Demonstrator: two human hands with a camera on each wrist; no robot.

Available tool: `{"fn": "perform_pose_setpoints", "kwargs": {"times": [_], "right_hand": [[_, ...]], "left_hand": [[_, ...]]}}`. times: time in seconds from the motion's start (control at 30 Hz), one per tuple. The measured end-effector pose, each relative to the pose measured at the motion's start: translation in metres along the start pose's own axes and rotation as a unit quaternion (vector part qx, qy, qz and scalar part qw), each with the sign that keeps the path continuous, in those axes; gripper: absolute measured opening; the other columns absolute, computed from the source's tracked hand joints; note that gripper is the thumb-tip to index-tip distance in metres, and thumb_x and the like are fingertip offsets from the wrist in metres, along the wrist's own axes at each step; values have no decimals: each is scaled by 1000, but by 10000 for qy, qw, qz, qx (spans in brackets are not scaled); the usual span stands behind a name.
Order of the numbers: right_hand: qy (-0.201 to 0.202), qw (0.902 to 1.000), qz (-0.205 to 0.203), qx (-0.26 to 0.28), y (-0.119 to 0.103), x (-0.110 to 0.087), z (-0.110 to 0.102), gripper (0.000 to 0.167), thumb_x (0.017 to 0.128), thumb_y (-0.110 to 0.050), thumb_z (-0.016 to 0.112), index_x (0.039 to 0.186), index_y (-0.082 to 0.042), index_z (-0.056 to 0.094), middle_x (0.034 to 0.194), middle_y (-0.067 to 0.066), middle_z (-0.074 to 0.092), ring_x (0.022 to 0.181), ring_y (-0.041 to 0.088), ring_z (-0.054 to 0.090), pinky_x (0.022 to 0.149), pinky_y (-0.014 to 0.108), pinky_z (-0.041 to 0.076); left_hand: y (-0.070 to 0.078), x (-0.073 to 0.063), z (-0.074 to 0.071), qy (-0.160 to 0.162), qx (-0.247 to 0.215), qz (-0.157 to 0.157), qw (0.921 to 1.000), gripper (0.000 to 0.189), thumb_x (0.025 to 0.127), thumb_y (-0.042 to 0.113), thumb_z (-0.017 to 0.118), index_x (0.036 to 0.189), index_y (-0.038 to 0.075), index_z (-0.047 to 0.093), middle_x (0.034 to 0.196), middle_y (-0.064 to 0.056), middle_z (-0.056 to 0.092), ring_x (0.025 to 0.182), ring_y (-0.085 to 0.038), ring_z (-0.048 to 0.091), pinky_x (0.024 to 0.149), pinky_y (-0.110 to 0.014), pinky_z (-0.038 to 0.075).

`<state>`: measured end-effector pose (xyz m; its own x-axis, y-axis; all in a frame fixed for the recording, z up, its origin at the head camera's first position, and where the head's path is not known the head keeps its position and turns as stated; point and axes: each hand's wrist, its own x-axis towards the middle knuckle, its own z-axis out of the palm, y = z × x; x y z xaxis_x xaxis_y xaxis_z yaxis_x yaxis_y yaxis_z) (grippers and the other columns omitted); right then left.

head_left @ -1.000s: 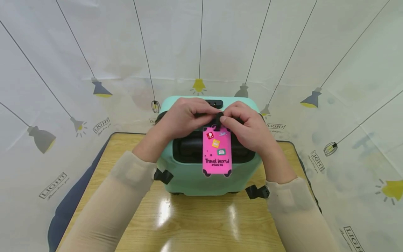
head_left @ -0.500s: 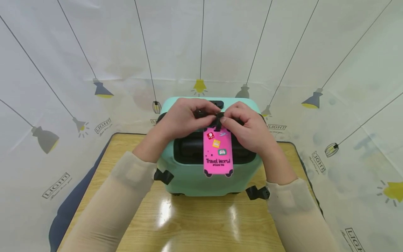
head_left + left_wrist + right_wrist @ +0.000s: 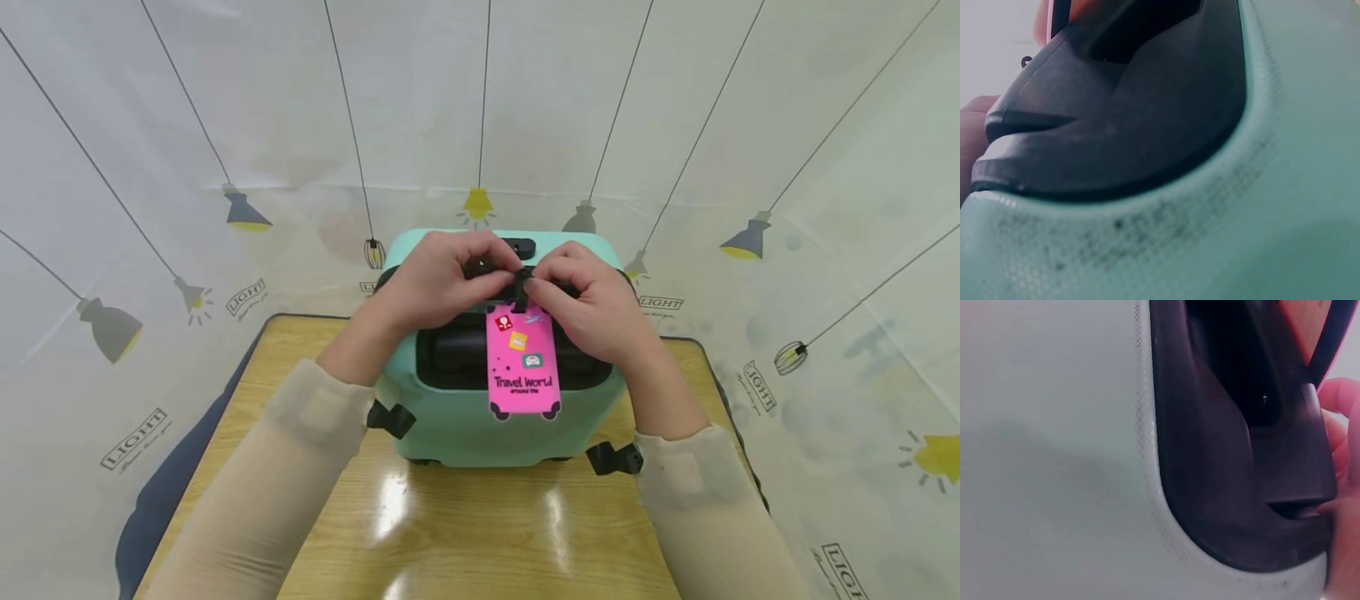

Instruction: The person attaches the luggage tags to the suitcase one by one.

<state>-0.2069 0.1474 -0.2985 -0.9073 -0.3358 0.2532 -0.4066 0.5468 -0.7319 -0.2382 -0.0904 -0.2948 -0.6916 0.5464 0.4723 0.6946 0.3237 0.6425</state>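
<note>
A mint-green suitcase [image 3: 487,442] stands upright on the table, its black handle [image 3: 1147,131] large in the left wrist view. In front of it hangs a pink luggage tag [image 3: 522,362] printed "Travel World", on a short black strap [image 3: 521,298] at the handle. My right hand [image 3: 592,300] pinches the strap between thumb and forefinger. From the other side my left hand [image 3: 450,279] pinches at the strap's top, its fingertips meeting those of the right. The fingers cover most of the strap's upper end. A tag edge [image 3: 1319,337] shows in the right wrist view.
The suitcase rests on a wood-grain table [image 3: 480,533] with a dark edge. A pale wall sheet [image 3: 420,100] printed with hanging lamps surrounds it. Black camera mounts [image 3: 390,419] stick out from both cuffs. A dark button piece [image 3: 519,247] sits on the suitcase's top.
The tag has shifted slightly to the right. My left forefinger and thumb have moved a little at the strap's top; the right hand keeps its pinch almost unmoved.
</note>
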Motion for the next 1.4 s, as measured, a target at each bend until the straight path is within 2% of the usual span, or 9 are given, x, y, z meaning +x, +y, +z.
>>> {"fn": "perform_pose_setpoints", "kwargs": {"times": [0.17,0.37,0.5,0.63,0.7,0.8,1.03,1.4], "right_hand": [[12,9999,58,-90,-1,0,1,26,108,-27,65,88,-13,75,117,4,63,108,21,57,91,43,46],[82,9999,28,-71,0,-1,1,26,108,-27,67,87,-13,74,115,3,64,107,19,57,91,42,46],[321,9981,-47,529,2,-3,2,16,106,-21,71,98,-7,69,105,4,63,99,20,58,86,35,48],[662,9883,-317,1336,5,-6,1,14,106,-12,69,113,-1,65,99,0,63,90,21,59,81,29,50],[756,9842,-501,1523,6,-6,1,14,107,-8,67,117,1,66,98,-3,65,89,21,59,80,28,50],[763,9837,-533,1540,7,-5,0,15,109,-11,66,119,0,68,99,-6,67,90,19,60,81,27,50],[637,9886,-332,1320,5,-5,0,16,108,-17,71,116,-3,72,105,-5,69,95,19,64,85,26,54],[608,9921,-207,1079,4,-5,0,18,106,-20,74,116,-5,73,104,-2,70,91,19,65,80,26,53]], "left_hand": [[-3,1,0,6,-276,206,9994,23,100,3,77,123,3,73,108,-8,82,101,-17,76,89,-33,59],[-6,1,1,-6,-314,274,9991,22,100,2,76,121,3,80,111,-9,84,98,-17,74,87,-29,58],[-4,0,1,27,-279,115,9995,21,100,4,77,121,3,81,111,-9,84,97,-18,74,88,-29,59],[-1,0,0,34,-277,8,9996,20,100,6,78,120,4,82,112,-9,83,98,-18,74,90,-32,60],[-1,-1,-1,46,-274,11,9996,19,100,6,78,119,4,82,111,-9,83,98,-18,75,90,-33,60],[-2,-1,-1,65,-261,29,9996,19,100,6,79,118,4,82,110,-8,83,97,-17,75,90,-33,61],[-2,-1,-1,56,-318,49,9995,19,100,6,79,118,4,82,110,-8,83,97,-17,75,90,-32,61],[-2,-1,-1,12,-317,-47,9995,19,100,7,79,119,4,82,109,-8,83,97,-17,75,90,-33,61]]}}
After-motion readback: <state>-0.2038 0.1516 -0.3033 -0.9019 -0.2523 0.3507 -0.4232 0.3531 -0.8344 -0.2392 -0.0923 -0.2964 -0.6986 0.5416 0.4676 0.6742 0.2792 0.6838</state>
